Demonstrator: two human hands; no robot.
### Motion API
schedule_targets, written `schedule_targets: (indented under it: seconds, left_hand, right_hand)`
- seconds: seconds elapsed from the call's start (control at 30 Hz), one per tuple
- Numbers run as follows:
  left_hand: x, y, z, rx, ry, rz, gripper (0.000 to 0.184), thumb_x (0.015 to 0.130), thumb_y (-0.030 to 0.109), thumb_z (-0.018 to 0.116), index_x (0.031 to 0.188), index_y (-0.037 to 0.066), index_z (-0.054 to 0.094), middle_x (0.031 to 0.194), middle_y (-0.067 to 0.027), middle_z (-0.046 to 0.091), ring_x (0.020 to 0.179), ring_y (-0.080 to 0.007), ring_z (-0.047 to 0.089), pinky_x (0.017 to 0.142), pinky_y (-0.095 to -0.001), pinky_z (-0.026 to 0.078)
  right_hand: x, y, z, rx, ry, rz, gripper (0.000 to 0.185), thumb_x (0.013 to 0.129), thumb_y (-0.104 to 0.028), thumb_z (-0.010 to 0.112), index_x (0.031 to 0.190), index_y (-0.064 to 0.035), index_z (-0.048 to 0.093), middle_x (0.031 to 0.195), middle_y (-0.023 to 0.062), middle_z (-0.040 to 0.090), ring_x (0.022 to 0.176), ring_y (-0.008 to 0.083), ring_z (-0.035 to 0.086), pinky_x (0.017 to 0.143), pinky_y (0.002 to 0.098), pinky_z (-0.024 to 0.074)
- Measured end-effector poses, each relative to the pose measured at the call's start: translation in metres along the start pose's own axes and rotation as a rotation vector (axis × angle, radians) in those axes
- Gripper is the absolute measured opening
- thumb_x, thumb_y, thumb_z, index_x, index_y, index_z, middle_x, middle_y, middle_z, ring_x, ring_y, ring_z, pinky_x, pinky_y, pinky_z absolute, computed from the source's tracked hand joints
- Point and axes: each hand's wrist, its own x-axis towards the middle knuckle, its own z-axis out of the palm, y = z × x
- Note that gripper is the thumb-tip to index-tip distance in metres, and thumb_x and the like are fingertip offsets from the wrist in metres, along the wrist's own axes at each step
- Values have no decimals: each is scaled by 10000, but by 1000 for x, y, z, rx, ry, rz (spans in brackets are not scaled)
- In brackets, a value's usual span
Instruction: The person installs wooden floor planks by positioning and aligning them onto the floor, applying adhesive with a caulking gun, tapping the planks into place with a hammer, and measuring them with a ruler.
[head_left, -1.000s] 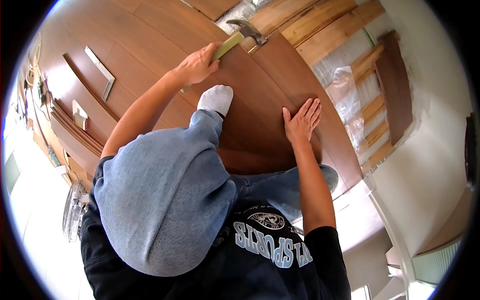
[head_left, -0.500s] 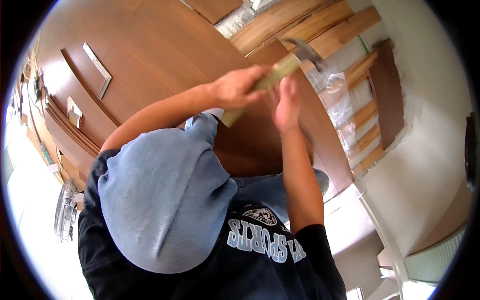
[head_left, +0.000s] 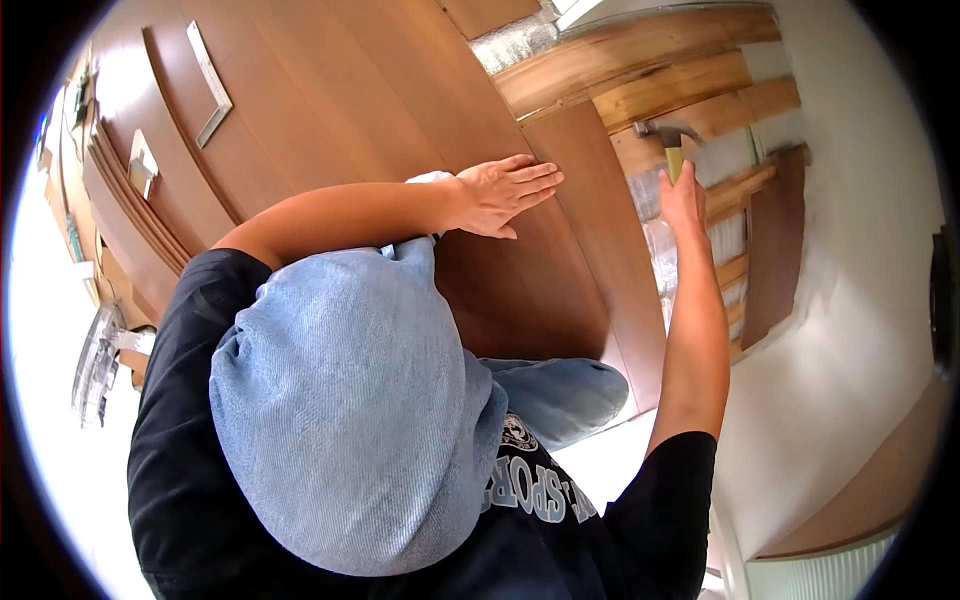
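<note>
My left hand (head_left: 507,194) lies flat on the brown floor planks (head_left: 400,100), its fingers stretched toward a seam and nothing held in it. The hammer (head_left: 673,150) has a steel claw head and a pale yellow-green handle; my right hand (head_left: 684,203) is closed round that handle. Its head is raised near the outer edge of a brown plank (head_left: 590,180), over the wooden battens. Most of the handle is hidden inside my fist. My socked foot is partly covered by my left forearm.
Wooden battens (head_left: 680,90) with silvery sheet between them run along the wall, and a loose dark board (head_left: 775,250) lies across them. On the left are a metal square (head_left: 209,85), stacked planks (head_left: 135,215) and a fan (head_left: 97,365).
The hammer has passed from my left hand to my right hand and moved right, over the battens. My left hand now rests flat on the planks; my right hand has left them.
</note>
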Motion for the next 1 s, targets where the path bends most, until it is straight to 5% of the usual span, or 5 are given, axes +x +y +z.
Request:
schedule_targets:
  seconds: [0.37,0.57,0.6,0.8,1.0]
  left_hand:
    - [-4,1,0,41,-43,29,1024,969,680,567,1670,3,253,1787,-152,101,1656,-282,80,1326,-466,122]
    - [-17,1,6,52,43,19,995,961,645,593,1654,-2,292,1770,-167,177,1642,-294,146,1310,-480,163]
    - [-17,3,3,54,33,11,1006,956,654,603,1656,3,291,1770,-160,182,1640,-287,159,1313,-474,166]
    - [-18,-2,-1,28,54,37,938,952,612,644,1636,36,360,1763,-125,225,1624,-261,215,1307,-460,204]
    - [-16,-10,-15,-133,126,-48,758,948,446,705,1577,93,471,1689,-63,386,1577,-275,308,1283,-453,274]
  right_hand:
    - [-10,-3,17,-35,-92,-81,465,1003,-264,631,1385,-54,471,1128,360,698,1093,556,650,905,614,525]
    - [45,-28,-20,4,64,-165,478,995,-328,682,1376,-63,567,1264,279,698,1200,488,637,987,548,521]
    - [49,-33,-27,4,138,-209,508,1005,-310,672,1453,-101,558,1376,250,646,1244,463,618,1029,522,510]
    - [69,-21,-7,-133,258,-324,472,999,-173,637,1462,-100,585,1456,218,568,1297,442,568,1089,504,486]
    - [-80,-3,-8,213,459,-335,394,932,-55,670,1325,-64,660,1399,182,622,1306,404,582,1117,464,481]
